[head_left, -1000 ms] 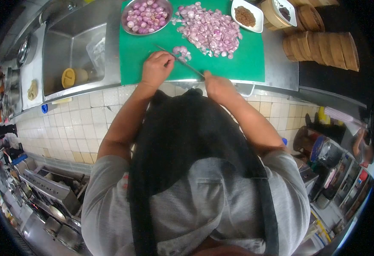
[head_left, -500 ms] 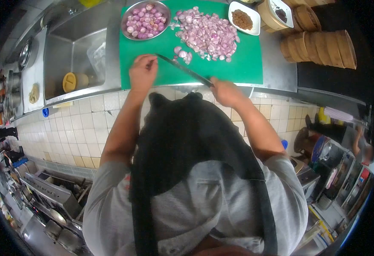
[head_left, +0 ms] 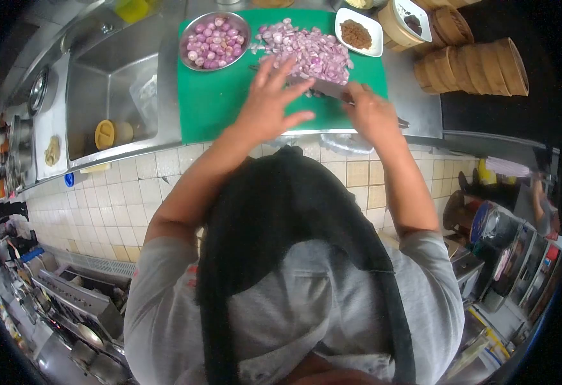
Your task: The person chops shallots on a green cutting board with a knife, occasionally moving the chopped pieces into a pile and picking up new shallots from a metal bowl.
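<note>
My left hand is over the green cutting board, fingers spread, near the close edge of a pile of sliced shallots. My right hand is wrapped round a knife; its handle end sticks out toward the board's right edge. The blade lies lengthwise along the near side of the pile, its tip end partly behind my left fingers. Whole peeled shallots fill a round metal bowl at the board's back left.
A white square dish of brown chopped food sits at the board's back right corner. Beyond it are another white dish and stacked bamboo steamers. On the left is a metal sink with a yellow-lidded container.
My left hand has opened and moved forward and right from the board's near left. The knife, in my right hand, has moved right and forward, its blade now against the slices.
</note>
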Motion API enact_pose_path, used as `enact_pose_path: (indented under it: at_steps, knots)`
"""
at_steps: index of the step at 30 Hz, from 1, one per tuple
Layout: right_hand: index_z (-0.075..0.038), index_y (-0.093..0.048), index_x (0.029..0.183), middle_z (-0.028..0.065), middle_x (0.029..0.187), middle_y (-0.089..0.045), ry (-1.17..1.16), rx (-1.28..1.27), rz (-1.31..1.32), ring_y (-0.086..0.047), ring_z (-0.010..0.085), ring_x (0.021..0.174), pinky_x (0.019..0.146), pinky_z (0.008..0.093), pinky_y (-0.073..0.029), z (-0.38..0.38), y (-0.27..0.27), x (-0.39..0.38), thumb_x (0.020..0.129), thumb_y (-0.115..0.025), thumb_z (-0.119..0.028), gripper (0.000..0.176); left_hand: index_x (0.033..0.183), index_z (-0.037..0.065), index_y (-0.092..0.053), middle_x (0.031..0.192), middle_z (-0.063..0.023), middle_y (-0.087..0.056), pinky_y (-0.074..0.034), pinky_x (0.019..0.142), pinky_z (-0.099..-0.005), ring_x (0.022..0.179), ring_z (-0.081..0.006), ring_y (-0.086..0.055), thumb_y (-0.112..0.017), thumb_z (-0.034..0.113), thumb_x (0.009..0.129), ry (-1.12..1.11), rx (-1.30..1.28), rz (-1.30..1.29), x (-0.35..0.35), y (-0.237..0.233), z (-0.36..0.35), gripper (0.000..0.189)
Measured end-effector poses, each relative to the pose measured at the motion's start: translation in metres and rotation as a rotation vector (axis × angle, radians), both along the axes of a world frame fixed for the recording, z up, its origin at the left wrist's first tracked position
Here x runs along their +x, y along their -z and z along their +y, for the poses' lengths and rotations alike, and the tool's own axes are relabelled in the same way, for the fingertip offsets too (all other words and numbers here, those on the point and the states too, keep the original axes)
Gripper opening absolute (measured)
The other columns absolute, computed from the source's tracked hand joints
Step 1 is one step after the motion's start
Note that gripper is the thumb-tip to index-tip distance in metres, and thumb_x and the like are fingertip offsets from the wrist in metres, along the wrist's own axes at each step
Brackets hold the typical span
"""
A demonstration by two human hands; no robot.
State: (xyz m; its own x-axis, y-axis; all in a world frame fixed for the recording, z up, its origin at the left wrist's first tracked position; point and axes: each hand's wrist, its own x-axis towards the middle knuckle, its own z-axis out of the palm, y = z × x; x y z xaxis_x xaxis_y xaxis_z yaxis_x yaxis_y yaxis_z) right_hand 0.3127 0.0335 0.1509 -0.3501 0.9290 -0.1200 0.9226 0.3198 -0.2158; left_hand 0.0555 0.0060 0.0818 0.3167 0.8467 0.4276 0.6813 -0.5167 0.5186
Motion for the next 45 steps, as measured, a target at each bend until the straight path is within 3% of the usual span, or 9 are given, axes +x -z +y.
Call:
enact_pose_path:
  at_steps: [4, 10, 16, 22, 24, 27, 29, 38, 45]
  knots:
    - [-0.012, -0.066, 0.114, 0.0149, 0.111, -0.074, -0.035, 0.124, 0.06, -0.072, 0.0392, 0.101, 0.086, 0.0513, -0.056, -0.005, -0.019, 0.01, 0.092, -0.071, -0.017, 0.024, 0.151, 0.032, -0.062, 0.176, -0.0152, -0.023, -0.015, 0.126, -0.0703, 0.159, -0.0575, -0.007, -0.076, 0.064, 0.088, 0.055, -0.046, 0.169, 0.026, 0.014, 0.02, 0.073]
    - [-0.013, -0.069, 0.118, 0.0136, 0.111, -0.075, 0.053, 0.194, -0.047, -0.072, 0.0382, 0.101, 0.086, 0.0504, -0.056, -0.018, -0.06, 0.04, 0.085, -0.078, -0.012, 0.034, 0.159, 0.033, -0.053, 0.178, -0.0149, -0.018, -0.006, 0.127, -0.0716, 0.159, -0.0583, -0.001, -0.069, 0.071, 0.09, -0.102, -0.05, 0.271, 0.023, 0.036, 0.05, 0.08]
    - [-0.009, -0.068, 0.115, 0.0163, 0.109, -0.076, 0.232, 0.148, 0.049, -0.072, 0.0376, 0.103, 0.085, 0.0467, -0.055, -0.031, -0.086, 0.078, 0.085, -0.08, -0.01, 0.033, 0.153, 0.033, -0.06, 0.178, -0.0148, -0.019, -0.007, 0.126, -0.0723, 0.159, -0.0582, -0.005, -0.077, 0.056, 0.09, -0.146, -0.037, 0.194, 0.009, 0.04, 0.057, 0.07]
    - [-0.004, -0.065, 0.115, 0.0174, 0.101, -0.076, 0.379, 0.013, 0.295, -0.072, 0.0298, 0.087, 0.079, 0.0404, -0.054, -0.047, -0.059, 0.103, 0.09, -0.079, -0.009, 0.03, 0.109, 0.019, -0.083, 0.149, -0.0083, -0.064, -0.03, 0.122, -0.0619, 0.146, -0.0444, -0.044, -0.08, 0.024, 0.086, -0.323, 0.165, 0.054, -0.045, 0.037, 0.063, 0.023]
    - [-0.001, -0.065, 0.111, 0.0105, 0.093, -0.074, 0.395, -0.076, 0.424, -0.067, 0.0173, 0.081, 0.074, 0.0338, -0.052, -0.057, -0.046, 0.102, 0.093, -0.077, -0.005, 0.022, 0.105, 0.018, -0.082, 0.122, -0.0051, -0.078, -0.043, 0.113, -0.0501, 0.125, -0.034, -0.064, -0.079, 0.02, 0.086, -0.401, 0.195, -0.014, -0.08, 0.031, 0.069, 0.019]
    - [0.001, -0.066, 0.107, 0.0014, 0.087, -0.069, 0.366, -0.25, 0.638, -0.058, 0.0081, 0.08, 0.071, 0.0289, -0.05, -0.07, -0.006, 0.112, 0.095, -0.076, -0.003, 0.016, 0.11, 0.017, -0.082, 0.11, -0.0112, -0.08, -0.054, 0.1, -0.0445, 0.108, -0.0321, -0.073, -0.076, 0.024, 0.09, -0.513, -0.06, 0.007, -0.127, 0.005, 0.061, 0.022]
    - [0.0, -0.065, 0.108, 0.0026, 0.087, -0.069, 0.356, -0.311, 0.614, -0.059, 0.0086, 0.079, 0.071, 0.0289, -0.05, -0.077, -0.001, 0.098, 0.095, -0.076, -0.003, 0.017, 0.113, 0.015, -0.081, 0.11, -0.0143, -0.079, -0.057, 0.095, -0.0448, 0.105, -0.0338, -0.074, -0.075, 0.028, 0.092, -0.601, -0.374, 0.013, -0.149, -0.003, 0.058, 0.025]
    - [-0.002, -0.067, 0.115, 0.0179, 0.099, -0.074, 0.168, -0.479, 0.472, -0.071, 0.0294, 0.091, 0.083, 0.042, -0.054, -0.076, 0.018, 0.042, 0.097, -0.076, -0.019, 0.026, 0.115, 0.011, -0.08, 0.126, -0.0148, -0.075, -0.059, 0.096, -0.048, 0.116, -0.034, -0.072, -0.073, 0.039, 0.092, -0.485, -0.663, 0.614, -0.132, -0.025, 0.088, 0.037]
    - [-0.003, -0.067, 0.114, 0.02, 0.097, -0.074, 0.133, -0.495, 0.474, -0.071, 0.0335, 0.092, 0.083, 0.0423, -0.055, -0.075, 0.034, 0.025, 0.096, -0.076, -0.021, 0.027, 0.112, 0.011, -0.081, 0.11, -0.0133, -0.079, -0.059, 0.094, -0.0462, 0.105, -0.0326, -0.075, -0.078, 0.039, 0.088, -0.622, -0.653, 0.575, -0.123, -0.008, 0.102, 0.037]
